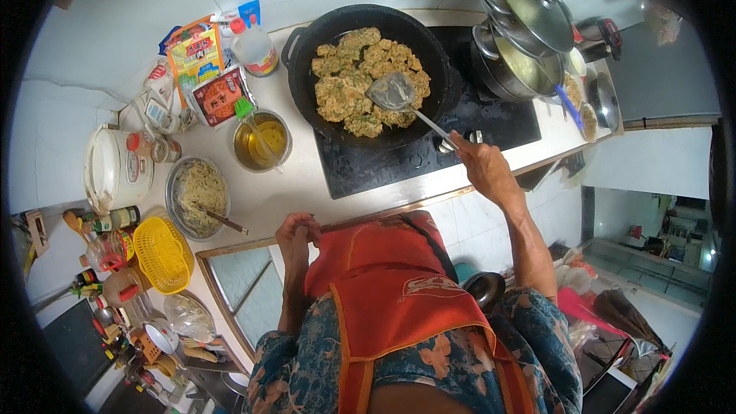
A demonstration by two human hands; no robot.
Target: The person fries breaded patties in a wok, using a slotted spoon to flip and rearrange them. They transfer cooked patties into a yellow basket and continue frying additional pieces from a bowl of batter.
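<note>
My right hand [489, 175] grips the handle of a metal spatula [392, 92], whose blade rests on browned, green-flecked patties [343, 96]. They lie in a wide black wok [302, 77] over the black cooktop [368, 169]. At the counter's front edge, beside the red apron [379, 264], is my left hand [299, 232]. Its fingers are curled in, and whether they pinch anything is unclear. Left of the wok, a metal pot [238, 144] contains yellow oil and a green-bristled brush [244, 107]. A steel bowl [226, 207] of pale, green-flecked batter stands nearby, with chopsticks [224, 221] leaning in it.
Stacked steel pots with a glass lid [535, 6] stand right of the wok. A blue-handled utensil [568, 106] leans out there. Seasoning packets [221, 95], a plastic bottle [253, 49] and a white bucket [118, 169] line the counter's left. Below them sits a yellow basket [164, 253].
</note>
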